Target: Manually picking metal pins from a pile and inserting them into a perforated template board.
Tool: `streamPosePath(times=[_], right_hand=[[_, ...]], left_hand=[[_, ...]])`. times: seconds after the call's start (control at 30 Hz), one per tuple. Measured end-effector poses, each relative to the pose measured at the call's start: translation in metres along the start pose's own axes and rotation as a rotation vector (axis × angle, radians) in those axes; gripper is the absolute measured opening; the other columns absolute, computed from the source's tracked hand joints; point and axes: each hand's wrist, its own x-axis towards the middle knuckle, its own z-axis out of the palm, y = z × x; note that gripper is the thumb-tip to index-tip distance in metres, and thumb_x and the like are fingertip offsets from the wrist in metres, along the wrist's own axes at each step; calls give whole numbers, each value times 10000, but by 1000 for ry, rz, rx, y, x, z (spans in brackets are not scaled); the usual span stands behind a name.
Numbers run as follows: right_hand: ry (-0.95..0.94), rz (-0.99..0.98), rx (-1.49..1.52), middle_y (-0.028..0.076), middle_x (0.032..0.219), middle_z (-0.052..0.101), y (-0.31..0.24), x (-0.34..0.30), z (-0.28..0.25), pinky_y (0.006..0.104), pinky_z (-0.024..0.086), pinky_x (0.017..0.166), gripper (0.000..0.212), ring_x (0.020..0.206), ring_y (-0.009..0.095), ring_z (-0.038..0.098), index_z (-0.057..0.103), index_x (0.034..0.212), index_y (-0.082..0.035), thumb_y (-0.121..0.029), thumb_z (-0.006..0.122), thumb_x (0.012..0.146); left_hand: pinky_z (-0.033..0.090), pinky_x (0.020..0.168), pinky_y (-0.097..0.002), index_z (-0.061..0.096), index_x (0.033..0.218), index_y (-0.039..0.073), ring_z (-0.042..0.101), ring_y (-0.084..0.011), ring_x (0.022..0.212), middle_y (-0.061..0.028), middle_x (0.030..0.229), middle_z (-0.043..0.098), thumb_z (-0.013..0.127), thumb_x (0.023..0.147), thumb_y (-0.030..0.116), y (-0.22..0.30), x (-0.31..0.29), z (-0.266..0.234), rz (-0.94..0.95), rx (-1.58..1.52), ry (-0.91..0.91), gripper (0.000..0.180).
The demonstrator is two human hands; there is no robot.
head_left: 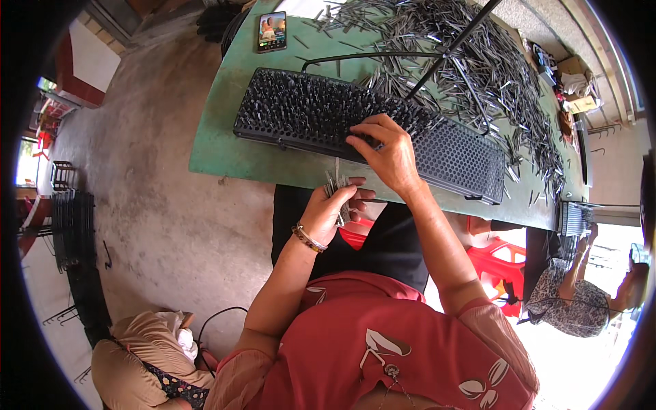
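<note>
A long black perforated rack (451, 157) lies slanted near the front edge of the green table. Thin dark metal strips (307, 102) stand upright in its holes over the left and middle part, while bare holes show toward the right end. My right hand (391, 152) is over the rack's middle, at the border of the filled holes. Its thumb and fingers are pinched together; whatever is between them is too small to make out. Just off the table edge, my left hand (331, 210) is closed round a bundle of thin metal strips (337, 188).
A large loose heap of metal strips (471, 75) covers the table's far and right side. Black rods (454, 44) rise over the rack. A phone (272, 32) lies at the far left of the green table (219, 143). Other people (574, 297) sit at right and lower left, near red stools (499, 266).
</note>
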Motion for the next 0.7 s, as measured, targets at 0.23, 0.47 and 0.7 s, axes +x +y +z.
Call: streamPosePath(times=[0.23, 0.47, 0.7], right_hand=[[-71, 104, 188, 73, 855, 627, -13, -2, -19, 233, 462, 602, 149, 694, 119, 581, 683, 905, 4, -113, 690, 813], [-353, 565, 714, 10, 740, 631, -20, -16, -27, 198, 426, 565, 198, 642, 50, 523, 684, 925, 11, -173, 672, 855], [160, 408, 413, -2, 732, 647, -3, -9, -16, 188, 412, 520, 223, 594, 35, 504, 683, 947, 14, -186, 680, 848]], left_hand=[[470, 560, -230, 555, 1150, -22, 595, -101, 699, -128, 947, 666, 508, 922, 182, 11, -5, 7, 57, 39, -104, 309], [435, 526, -202, 564, 1137, -6, 563, -74, 653, -110, 917, 662, 506, 932, 189, 15, -6, 14, 21, 136, -202, 289], [321, 464, -173, 598, 1086, 33, 412, -19, 551, -15, 769, 590, 565, 919, 214, 4, 7, 5, -18, 57, -87, 248]])
